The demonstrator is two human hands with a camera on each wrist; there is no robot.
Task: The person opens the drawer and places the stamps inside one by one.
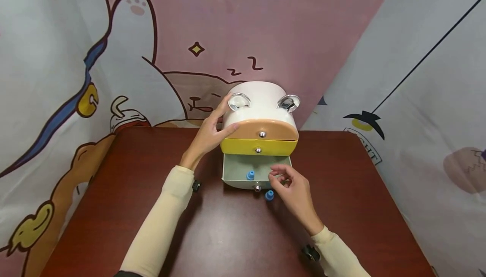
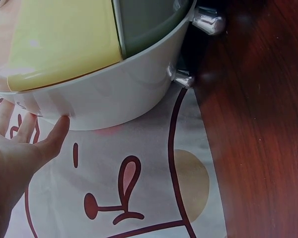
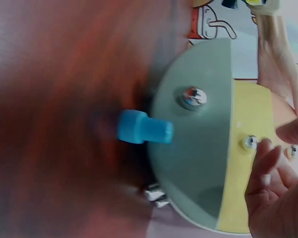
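A small white drawer cabinet (image 1: 262, 106) with round silver ear-like parts has an orange drawer (image 1: 247, 131), a yellow drawer (image 1: 239, 146) and a pulled-out grey-green drawer (image 1: 232, 168). My left hand (image 1: 206, 137) rests against the cabinet's left side, thumb and fingers spread. Inside the grey-green drawer stands a small blue stepped plastic piece (image 1: 250, 175). A similar blue piece (image 1: 269, 195) stands on the table before that drawer, also seen in the right wrist view. Over the drawer's right front is my right hand (image 1: 294, 188), fingers loosely bent, nothing visible between thumb and fingertips.
The cabinet stands near the back edge of a dark red-brown wooden table (image 1: 224, 234). Behind it hangs a cartoon-printed cloth (image 1: 296, 28). Silver knobs, such as the lowest knob (image 1: 257, 188), stick out from the drawer fronts.
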